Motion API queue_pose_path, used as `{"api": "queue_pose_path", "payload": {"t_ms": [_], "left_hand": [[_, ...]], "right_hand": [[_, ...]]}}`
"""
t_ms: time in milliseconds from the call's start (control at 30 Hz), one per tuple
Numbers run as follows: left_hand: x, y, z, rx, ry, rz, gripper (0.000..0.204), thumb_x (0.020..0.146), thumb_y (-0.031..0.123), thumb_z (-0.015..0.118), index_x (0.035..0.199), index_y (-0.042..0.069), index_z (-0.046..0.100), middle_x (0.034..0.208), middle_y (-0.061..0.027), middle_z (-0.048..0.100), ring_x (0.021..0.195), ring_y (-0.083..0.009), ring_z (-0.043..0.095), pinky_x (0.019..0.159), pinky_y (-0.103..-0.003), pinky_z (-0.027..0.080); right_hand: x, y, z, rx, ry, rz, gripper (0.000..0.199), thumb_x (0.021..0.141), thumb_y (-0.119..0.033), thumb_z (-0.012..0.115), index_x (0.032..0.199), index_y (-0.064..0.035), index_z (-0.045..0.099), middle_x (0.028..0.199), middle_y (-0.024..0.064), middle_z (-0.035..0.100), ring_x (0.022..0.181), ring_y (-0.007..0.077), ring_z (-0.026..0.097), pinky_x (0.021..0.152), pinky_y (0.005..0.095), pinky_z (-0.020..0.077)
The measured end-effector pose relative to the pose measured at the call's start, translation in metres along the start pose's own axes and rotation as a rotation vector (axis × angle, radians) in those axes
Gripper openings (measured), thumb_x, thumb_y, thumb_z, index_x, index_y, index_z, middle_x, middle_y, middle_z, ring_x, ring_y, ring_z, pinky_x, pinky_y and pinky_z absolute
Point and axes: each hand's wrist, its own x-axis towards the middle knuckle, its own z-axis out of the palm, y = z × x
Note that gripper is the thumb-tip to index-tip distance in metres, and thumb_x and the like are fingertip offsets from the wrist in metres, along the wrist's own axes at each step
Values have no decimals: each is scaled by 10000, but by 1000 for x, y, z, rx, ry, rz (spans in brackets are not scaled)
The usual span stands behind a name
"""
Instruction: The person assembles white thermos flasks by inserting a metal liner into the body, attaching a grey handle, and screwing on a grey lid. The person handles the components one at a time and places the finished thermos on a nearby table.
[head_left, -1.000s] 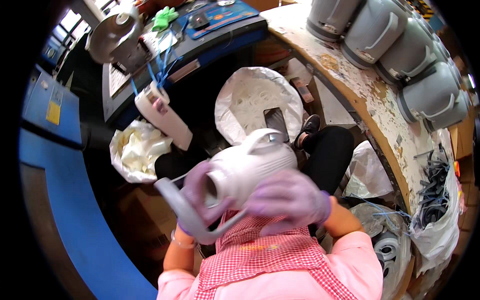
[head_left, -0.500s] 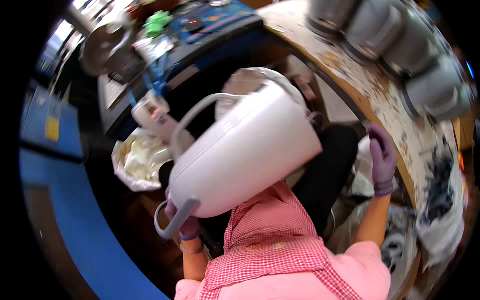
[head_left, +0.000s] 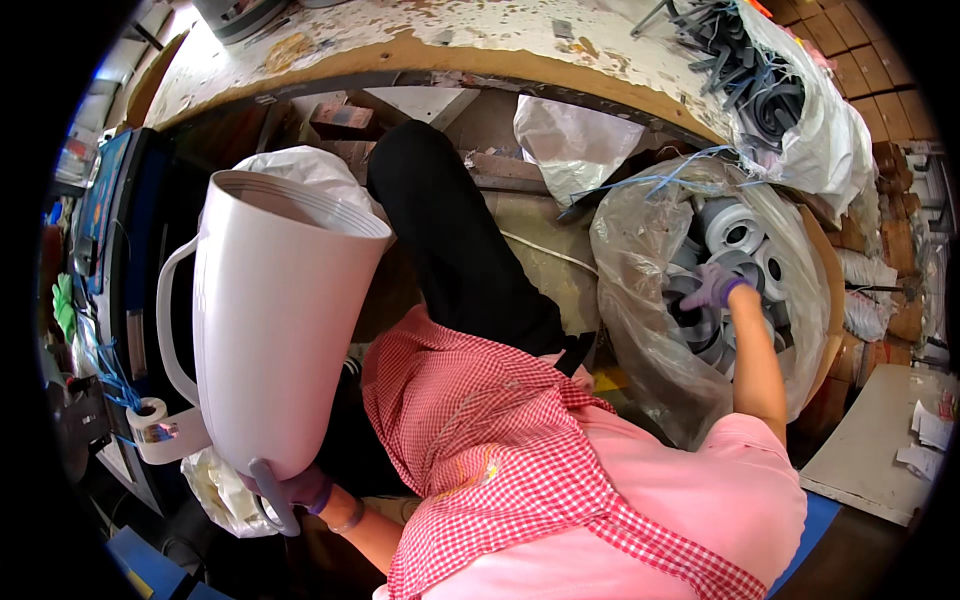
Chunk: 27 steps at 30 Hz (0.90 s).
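Observation:
A large white plastic jug (head_left: pixel 285 330) stands nearly upright at my left, its wide ribbed mouth at the top and a white side handle facing outward. My gloved left hand (head_left: pixel 300 488) is closed on its lower end, beside a grey curved handle (head_left: pixel 272 497); the jug partly hides the fingers. My gloved right hand (head_left: pixel 712 286) reaches down into a clear plastic bag (head_left: pixel 640 345). Its fingers look apart, over grey round parts with holes (head_left: pixel 735 230), several of which fill the bag. I see nothing held in it.
A worn, stained workbench (head_left: pixel 450 40) curves across the far side. On its right lies a white sack (head_left: pixel 825 140) of dark grey strips. A dark table edge with a tape roll (head_left: pixel 150 430) is at the left. At the right is a pale tabletop (head_left: pixel 880 440) with papers.
My view has turned to the right. The jug has tipped from lying aslant to nearly upright in my left hand. My right hand has moved from beside the bench into the bag.

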Motion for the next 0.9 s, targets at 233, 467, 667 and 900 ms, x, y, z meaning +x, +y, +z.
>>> {"api": "queue_pose_path", "payload": {"t_ms": [233,467,667,900], "left_hand": [[4,-1,3,742,-199,280,551,930,356,654,1316,-8,508,1258,-169,605,1115,-337,604,953,-454,494],[-8,22,-15,224,28,48,610,963,426,591,1298,-73,484,1244,-214,595,1091,-340,609,930,-458,509],[-11,33,-39,-62,100,-110,618,891,345,730,1315,-54,523,1284,-192,602,1158,-284,583,995,-431,466],[-14,48,-80,-290,101,-152,359,1053,176,435,1361,-7,440,1315,-214,557,1156,-314,579,991,-434,492]], "right_hand": [[-24,38,-52,154,5,59,800,637,-474,776,1316,-79,622,1321,171,593,1200,334,588,1017,387,475],[-116,-138,-137,499,410,-967,960,625,-265,876,1437,-34,418,1355,182,536,1255,274,530,1096,375,401],[-91,-273,-71,865,-908,-1339,1240,539,-480,964,1499,-30,319,1436,124,487,1315,214,466,1116,378,374],[-96,-298,-141,1049,-71,-1235,914,630,-472,878,1313,40,550,1158,112,676,1042,206,665,911,343,532]]}}
